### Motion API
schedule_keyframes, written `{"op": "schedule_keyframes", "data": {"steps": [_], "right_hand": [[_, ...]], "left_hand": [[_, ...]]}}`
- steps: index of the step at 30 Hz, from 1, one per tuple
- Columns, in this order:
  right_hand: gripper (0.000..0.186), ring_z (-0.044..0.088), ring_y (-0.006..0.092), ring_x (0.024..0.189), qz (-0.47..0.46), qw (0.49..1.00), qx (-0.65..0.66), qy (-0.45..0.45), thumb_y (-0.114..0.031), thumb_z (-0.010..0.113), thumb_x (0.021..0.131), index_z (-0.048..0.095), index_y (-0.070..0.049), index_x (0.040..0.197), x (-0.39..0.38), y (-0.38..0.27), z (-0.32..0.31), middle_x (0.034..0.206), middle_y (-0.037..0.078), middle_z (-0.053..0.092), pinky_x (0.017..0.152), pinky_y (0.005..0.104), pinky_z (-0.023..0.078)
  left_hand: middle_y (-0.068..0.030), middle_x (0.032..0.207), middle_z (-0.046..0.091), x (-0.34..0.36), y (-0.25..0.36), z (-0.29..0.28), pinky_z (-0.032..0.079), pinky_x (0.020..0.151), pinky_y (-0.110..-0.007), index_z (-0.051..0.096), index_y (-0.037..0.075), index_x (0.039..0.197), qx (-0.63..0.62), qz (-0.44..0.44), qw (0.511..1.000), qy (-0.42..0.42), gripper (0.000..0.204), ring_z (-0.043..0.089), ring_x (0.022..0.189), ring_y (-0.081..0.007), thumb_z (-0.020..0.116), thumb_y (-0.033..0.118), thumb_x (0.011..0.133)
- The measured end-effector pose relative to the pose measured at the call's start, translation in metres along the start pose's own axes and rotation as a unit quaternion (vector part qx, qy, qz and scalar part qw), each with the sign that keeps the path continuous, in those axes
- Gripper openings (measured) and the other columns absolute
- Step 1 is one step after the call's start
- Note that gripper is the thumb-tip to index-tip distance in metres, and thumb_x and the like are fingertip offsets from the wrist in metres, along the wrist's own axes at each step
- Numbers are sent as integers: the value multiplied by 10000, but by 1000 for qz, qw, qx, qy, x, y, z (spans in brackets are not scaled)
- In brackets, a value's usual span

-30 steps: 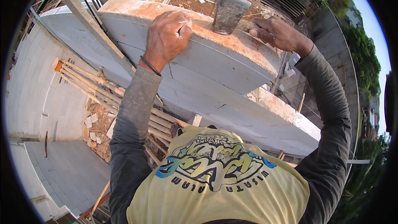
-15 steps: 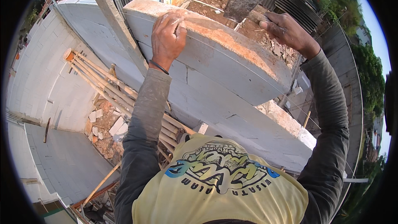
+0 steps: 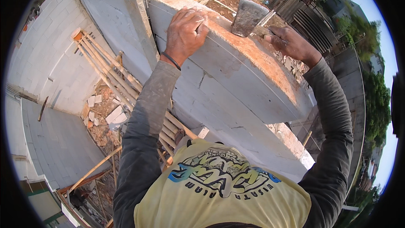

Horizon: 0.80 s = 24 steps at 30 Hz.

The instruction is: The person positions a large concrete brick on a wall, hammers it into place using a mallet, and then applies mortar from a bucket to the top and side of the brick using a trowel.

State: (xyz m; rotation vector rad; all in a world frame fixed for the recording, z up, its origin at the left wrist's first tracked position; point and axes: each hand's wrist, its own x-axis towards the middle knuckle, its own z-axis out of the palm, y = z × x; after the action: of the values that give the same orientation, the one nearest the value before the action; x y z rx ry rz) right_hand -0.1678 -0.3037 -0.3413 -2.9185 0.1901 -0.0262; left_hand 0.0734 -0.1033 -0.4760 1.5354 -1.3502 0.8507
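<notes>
My left hand [image 3: 185,33] rests on the top of the pale block wall [image 3: 219,71], fingers curled over its orange-dusted edge beside a thin string line. My right hand [image 3: 289,44] grips the short handle of a wide-bladed metal tool [image 3: 247,17], held at the far side of the top block, its broad grey blade upright and its lower edge near the block top. Whether the blade touches the block is hard to tell. Both grey sleeves reach up from a yellow printed top at the lower edge.
A concrete post [image 3: 137,21] stands left of the wall. Bamboo poles [image 3: 107,69] lie below, above rubble [image 3: 101,114] between block walls. A lower wall step [image 3: 287,139] extends right. Beyond are dirt ground [image 3: 223,4], corrugated sheets [image 3: 308,25], a tall wall and trees [image 3: 375,105].
The tool rose from the block top by half a second ago and is now lower, near the top again. My left hand stays on the edge. The whole view has shifted.
</notes>
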Motion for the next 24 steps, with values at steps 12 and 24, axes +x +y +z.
{"op": "schedule_keyframes", "data": {"steps": [12,24], "right_hand": [[573,520,192,603,13,1000,12,-8,-553,439,1012,554,-14,855,11,-6,3,629,77,483,615,385,441],[548,398,170,565,-34,999,29,13,-491,480,1017,581,47,1040,-15,-1,13,616,77,421,545,366,354]], "left_hand": [[-99,1081,712,8,1,-6,409,1087,-448,726,50,1006,32,7,998,-54,224,625,1104,-298,591,195,902],[-76,1105,720,1,16,-2,403,1095,-419,731,56,1060,-32,64,996,-54,242,633,1113,-240,583,191,924]]}}
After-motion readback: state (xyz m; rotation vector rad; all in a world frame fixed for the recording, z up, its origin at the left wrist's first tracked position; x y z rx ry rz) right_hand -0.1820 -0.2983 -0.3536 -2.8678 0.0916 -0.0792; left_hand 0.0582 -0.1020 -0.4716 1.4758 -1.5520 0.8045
